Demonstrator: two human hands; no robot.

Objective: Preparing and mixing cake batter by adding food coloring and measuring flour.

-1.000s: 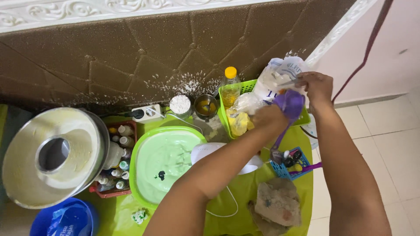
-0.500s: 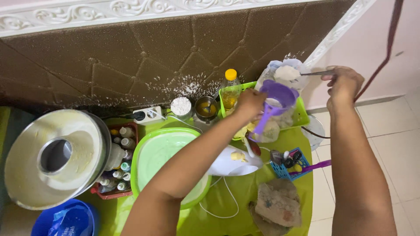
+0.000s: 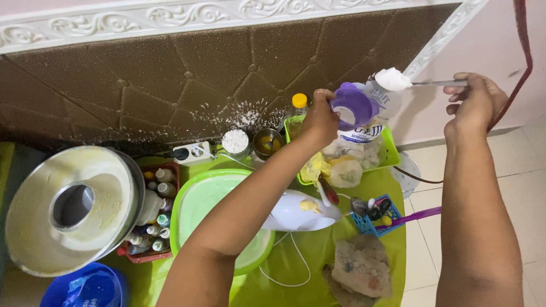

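Observation:
My left hand grips a purple plastic scoop cup and holds it up above the green tray. My right hand holds a metal spoon heaped with white powder, its bowl just above and right of the cup. A white bag of flour stands behind the cup in the tray. Below my left arm a large green mixing bowl sits on the green cloth, with a white hand mixer lying at its right rim.
A greased metal ring cake pan lies at left over a red basket of small bottles. A green tray holds bags; an oil bottle, small cups, a power strip, blue basket, rag and blue tub surround.
Both hands have risen from the flour bag. The left hand swung the purple cup up and right; the right hand lifted the spoon out, now heaped with white powder.

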